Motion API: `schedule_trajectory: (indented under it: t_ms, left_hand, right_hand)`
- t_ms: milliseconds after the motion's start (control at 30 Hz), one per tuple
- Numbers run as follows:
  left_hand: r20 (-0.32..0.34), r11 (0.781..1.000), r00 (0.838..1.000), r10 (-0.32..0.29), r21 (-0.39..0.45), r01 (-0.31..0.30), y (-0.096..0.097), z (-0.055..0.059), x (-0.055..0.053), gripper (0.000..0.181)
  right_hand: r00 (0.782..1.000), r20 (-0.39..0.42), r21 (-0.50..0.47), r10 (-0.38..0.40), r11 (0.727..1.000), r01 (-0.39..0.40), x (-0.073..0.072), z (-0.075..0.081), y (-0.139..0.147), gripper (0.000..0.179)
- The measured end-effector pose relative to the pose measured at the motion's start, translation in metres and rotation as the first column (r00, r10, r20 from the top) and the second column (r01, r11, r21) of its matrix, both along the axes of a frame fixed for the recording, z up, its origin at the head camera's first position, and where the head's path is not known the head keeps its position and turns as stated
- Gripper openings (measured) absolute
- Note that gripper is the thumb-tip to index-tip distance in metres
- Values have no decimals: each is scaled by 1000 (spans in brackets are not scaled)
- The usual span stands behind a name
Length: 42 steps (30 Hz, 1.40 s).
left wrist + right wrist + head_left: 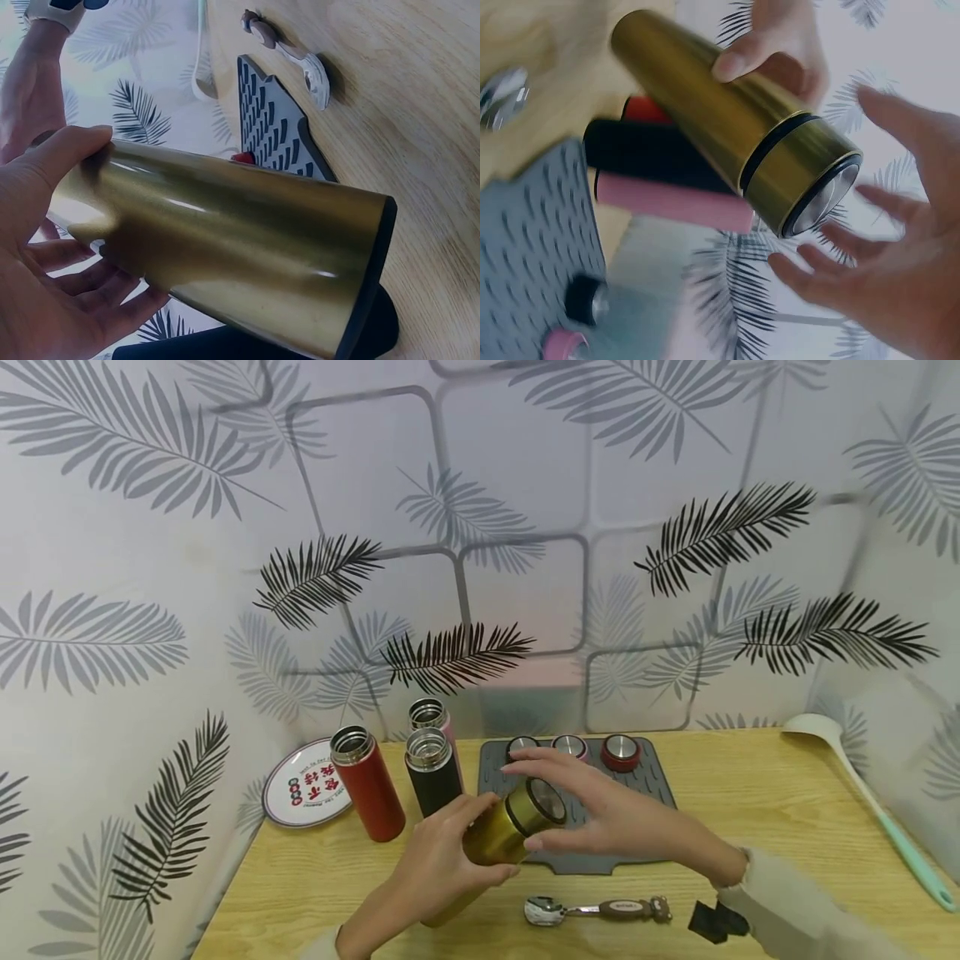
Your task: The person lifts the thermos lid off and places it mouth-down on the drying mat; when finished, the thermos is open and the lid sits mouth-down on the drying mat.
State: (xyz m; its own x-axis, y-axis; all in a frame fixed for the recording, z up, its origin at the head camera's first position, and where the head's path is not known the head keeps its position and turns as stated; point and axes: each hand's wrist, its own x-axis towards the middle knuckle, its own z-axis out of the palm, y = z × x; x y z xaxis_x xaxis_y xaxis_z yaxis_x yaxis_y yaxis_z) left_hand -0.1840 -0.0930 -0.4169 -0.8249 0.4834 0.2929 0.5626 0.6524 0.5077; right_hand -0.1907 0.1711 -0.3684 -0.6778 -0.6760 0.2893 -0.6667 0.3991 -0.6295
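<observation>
My left hand [442,860] grips a gold thermos [225,232] around its body and tilts it, lid end toward the right. The gold lid [802,176] with its silver top is on the bottle. Fingers spread, my right hand [607,814] is held around the lid end; in the right wrist view a gap shows between the fingers and the lid [536,806]. Just behind the gold bottle stand a black thermos [435,772] and a pink thermos [675,201], both lidless. A lidless red thermos [369,789] is to their left.
A grey drying mat [660,785] carries a black lid [522,747], a pink lid [570,746] and a red lid [621,752]. In front lies a spoon [600,908]. A plate [300,789] leans at the left; a ladle [873,802] lies at the right.
</observation>
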Motion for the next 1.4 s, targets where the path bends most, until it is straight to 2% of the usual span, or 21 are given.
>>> schedule_trajectory:
  t_ms: [67,167,300,433,500,600,733,900,1000,1133,1267,1400]
  left_hand:
    - [4,1000,1000,-1,0,1,0,0,-1,71]
    - [16,1000,1000,3,2,-3,0,1,-1,72]
    - [40,1000,999,10,-2,-10,0,1,-1,71]
    - [34,1000,999,10,-8,-10,1,0,-1,70]
    - [20,1000,1000,11,-9,-11,1,0,-1,70]
    - [18,1000,1000,13,-10,-13,1,-1,-1,69]
    - [11,1000,1000,12,-7,-12,1,-3,-1,69]
    - [16,1000,1000,12,-2,-12,0,-5,-2,70]
    - [29,1000,1000,5,-1,-5,1,-5,-2,71]
    - [39,1000,999,-4,2,4,1,-5,-2,72]
    - [45,1000,999,4,2,-4,0,-6,-1,73]
    - [45,1000,999,4,0,-4,-1,-6,0,73]
  right_hand:
    - [995,-29,5,-96,995,96,4,2,-2,68]
    - [981,-16,3,-194,981,194,7,4,-4,64]
    - [969,53,6,-240,971,240,7,4,-5,60]
    - [959,71,45,-273,962,271,7,3,-6,59]
    - [956,90,59,-278,960,273,6,3,-7,58]
    - [949,171,53,-265,964,259,6,4,-8,58]
    - [948,251,14,-197,980,200,7,6,-4,57]
    - [971,230,-47,-61,996,74,4,4,2,55]
    - [981,190,-71,-29,997,43,2,4,2,53]
    - [986,112,-49,-123,990,129,2,4,-2,54]
    - [964,81,41,-255,967,252,4,4,-6,63]
    - [941,183,107,-284,958,268,6,3,-10,61]
